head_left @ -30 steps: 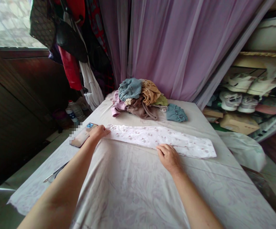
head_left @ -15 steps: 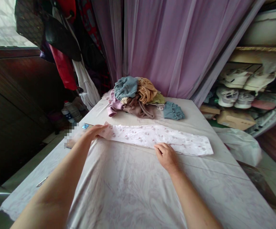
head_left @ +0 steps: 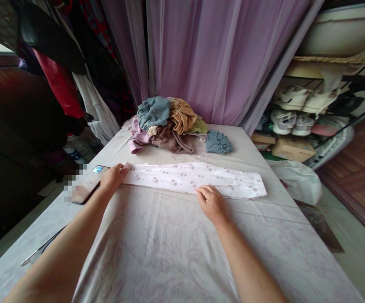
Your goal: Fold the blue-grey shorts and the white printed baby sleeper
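Note:
A pair of white pants (head_left: 173,174) with a small scattered print lies folded lengthwise into a long strip across the cloth-covered table (head_left: 157,235). At the strip's left end, my left hand (head_left: 115,176) is closed on the fabric, its thumb and fingers pinching the corner. My right hand (head_left: 212,202) rests on the near edge, right of the middle, with curled fingers closed on the cloth there. The right end of the pants lies flat beyond that hand. Some fingertips of both hands are hidden.
A heap of crumpled clothes (head_left: 166,122) sits at the table's far end, with a folded blue denim garment (head_left: 218,142) beside it. Left of my left hand lies a phone (head_left: 89,185). A thin metal tool (head_left: 31,256) is near the left edge. Shoes (head_left: 292,122) fill a right-hand rack.
The whole view has shifted, so the table and clothes sit further left and more of the phone shows. Both hands keep their places on the pants, which look slightly smoother.

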Demonstrator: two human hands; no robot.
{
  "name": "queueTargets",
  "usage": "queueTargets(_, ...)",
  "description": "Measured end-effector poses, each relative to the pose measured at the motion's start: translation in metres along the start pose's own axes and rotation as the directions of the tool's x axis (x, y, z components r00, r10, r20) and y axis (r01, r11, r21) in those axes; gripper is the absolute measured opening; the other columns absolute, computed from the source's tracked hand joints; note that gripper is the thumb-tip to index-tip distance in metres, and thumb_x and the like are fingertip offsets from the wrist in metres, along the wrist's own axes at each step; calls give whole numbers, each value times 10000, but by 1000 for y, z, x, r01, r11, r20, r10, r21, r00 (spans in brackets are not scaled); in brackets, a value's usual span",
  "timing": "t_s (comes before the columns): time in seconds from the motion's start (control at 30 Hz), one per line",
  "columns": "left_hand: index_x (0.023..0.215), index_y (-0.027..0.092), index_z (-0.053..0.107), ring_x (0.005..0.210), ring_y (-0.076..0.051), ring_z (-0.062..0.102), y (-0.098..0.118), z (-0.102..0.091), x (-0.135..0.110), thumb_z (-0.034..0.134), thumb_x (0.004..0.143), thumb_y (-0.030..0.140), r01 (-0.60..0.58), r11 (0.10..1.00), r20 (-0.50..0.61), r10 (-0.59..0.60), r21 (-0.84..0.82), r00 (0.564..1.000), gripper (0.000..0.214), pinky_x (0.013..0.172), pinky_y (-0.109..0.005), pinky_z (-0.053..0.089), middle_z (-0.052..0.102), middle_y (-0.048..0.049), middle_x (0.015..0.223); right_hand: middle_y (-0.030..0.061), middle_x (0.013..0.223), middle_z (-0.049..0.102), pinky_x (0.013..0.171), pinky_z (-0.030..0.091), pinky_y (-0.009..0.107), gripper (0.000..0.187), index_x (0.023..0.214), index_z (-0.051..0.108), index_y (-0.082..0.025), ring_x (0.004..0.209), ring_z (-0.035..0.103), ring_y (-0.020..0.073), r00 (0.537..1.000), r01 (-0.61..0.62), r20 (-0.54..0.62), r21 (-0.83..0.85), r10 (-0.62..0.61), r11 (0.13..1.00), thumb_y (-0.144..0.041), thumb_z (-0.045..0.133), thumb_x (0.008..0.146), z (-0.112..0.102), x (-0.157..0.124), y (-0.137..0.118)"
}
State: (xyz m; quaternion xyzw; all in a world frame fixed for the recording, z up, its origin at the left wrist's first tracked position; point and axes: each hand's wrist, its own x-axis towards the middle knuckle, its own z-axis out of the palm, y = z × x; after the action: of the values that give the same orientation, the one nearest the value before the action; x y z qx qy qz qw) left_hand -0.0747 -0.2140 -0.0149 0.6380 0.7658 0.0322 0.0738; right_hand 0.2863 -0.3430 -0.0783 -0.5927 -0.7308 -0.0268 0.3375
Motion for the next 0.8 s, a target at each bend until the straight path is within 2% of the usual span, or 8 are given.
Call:
queueTargets(0.1, 1336, 197, 533, 1078, -347, 636, 5, -3, -5, 382, 933, 454, 0, 999, -77, 3, 38, 997, 501, 805, -393, 486, 654, -170, 1239, 58, 913, 714, 827, 491, 318, 212, 881, 729, -236, 880, 629, 194, 1000, 9, 22, -6, -9, 1000, -176, 526, 895, -3, 1, -3)
queueTargets(0.2, 1378, 202, 504, 1156, -335, 590, 23, 2, -16, 400, 926, 325, -161, 982, -190, 178, 101, 966, 481, 924, -437, 464, 562, -160, 1370, 52, 913, 712, 819, 489, 306, 207, 869, 727, -238, 878, 627, 188, 1000, 22, 21, -3, -22, 1000, -176, 531, 891, -5, 2, -7)
queueTargets(0.33, 1319, 230, 581, 1331, -308, 457, 62, 25, -38, 435, 930, 335, -566, 823, -141, 567, 56, 811, 428, 1117, -470, 331, 527, -100, 1439, 55, 945, 720, 848, 473, 303, 223, 944, 718, -220, 917, 630, 188, 998, -31, -52, -28, 29, 999, -168, 507, 890, -9, 5, -6)
queueTargets(0.4, 1344, 263, 567, 1385, -298, 398, 78, 40, -48, 446, 934, 379, -678, 735, -92, 676, 7, 731, 443, 1148, -480, 293, 498, -74, 1475, 54, 956, 723, 843, 463, 310, 223, 937, 715, -221, 924, 628, 195, 993, -106, -67, -76, 101, 991, -156, 512, 869, -14, 4, 2)
queueTargets(0.47, 1384, 290, 532, 1415, -301, 358, 86, 53, -56, 450, 936, 441, -724, 689, -61, 722, -21, 689, 480, 1157, -499, 277, 453, -59, 1514, 42, 920, 724, 814, 455, 308, 235, 859, 714, -226, 895, 625, 193, 983, -180, -50, -126, 175, 976, -116, 508, 831, -24, -1, 16)
queueTargets(0.67, 1447, 316, 460, 1450, -317, 297, 84, 65, -59, 459, 920, 548, -720, 694, -44, 720, 0, 693, 576, 1175, -534, 227, 380, -65, 1560, 32, 813, 714, 759, 434, 318, 307, 695, 694, -227, 809, 612, 198, 959, -279, -22, -243, 282, 929, -52, 445, 735, -73, -32, 80)
queueTargets(0.73, 1455, 302, 453, 1462, -329, 267, 84, 66, -61, 466, 911, 562, -715, 698, -68, 715, 25, 696, 603, 1178, -550, 212, 351, -83, 1573, 49, 833, 714, 760, 440, 325, 301, 727, 702, -222, 811, 614, 209, 925, -379, -138, -255, 354, 890, -84, 436, 754, -87, -44, 100)
queueTargets(0.8, 1464, 276, 443, 1474, -331, 232, 86, 68, -64, 465, 911, 559, -737, 674, -105, 738, 49, 667, 621, 1184, -554, 196, 313, -98, 1587, 98, 916, 712, 788, 451, 359, 288, 875, 724, -192, 863, 616, 242, 834, -534, -316, -256, 452, 806, -150, 451, 791, -94, -51, 112)
